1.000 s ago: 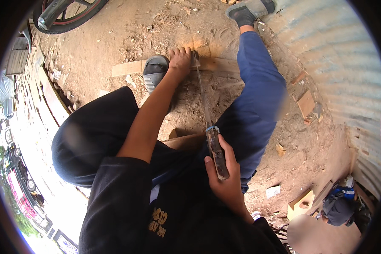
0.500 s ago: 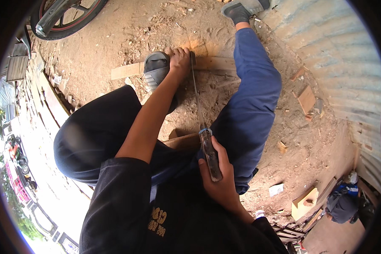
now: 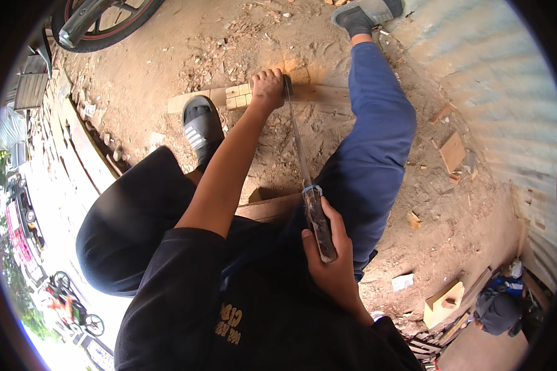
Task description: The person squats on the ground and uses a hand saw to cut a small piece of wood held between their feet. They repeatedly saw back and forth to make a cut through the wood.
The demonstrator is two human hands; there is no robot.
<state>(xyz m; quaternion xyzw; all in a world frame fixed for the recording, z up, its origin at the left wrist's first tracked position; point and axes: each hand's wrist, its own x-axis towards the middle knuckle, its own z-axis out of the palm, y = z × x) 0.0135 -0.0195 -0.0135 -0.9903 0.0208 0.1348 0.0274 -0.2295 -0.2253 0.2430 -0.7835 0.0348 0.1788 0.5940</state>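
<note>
My right hand (image 3: 333,256) is closed around the dark, worn handle (image 3: 320,226) of a saw with a blue band at its neck. Its thin blade (image 3: 299,143) appears nearly edge-on and runs away from me toward my left hand. My left hand (image 3: 268,90) is closed over a small bundle of pale wood strips (image 3: 237,97), its fingers over the far side. The bundle lies on a long flat board (image 3: 319,94) on the ground. Beside the left hand the blade reaches a dark end piece (image 3: 287,85); the exact contact cannot be made out.
My left foot in a striped slide sandal (image 3: 203,128) rests by the board. Another piece of wood (image 3: 269,209) lies between my legs. A motorcycle wheel (image 3: 108,28) stands far left, a corrugated metal wall (image 3: 501,111) at right. Another person (image 3: 500,306) is at lower right.
My left foot has shifted left, off the board, uncovering the wood strips beside my left hand. Both hands keep their holds; the view has shifted slightly.
</note>
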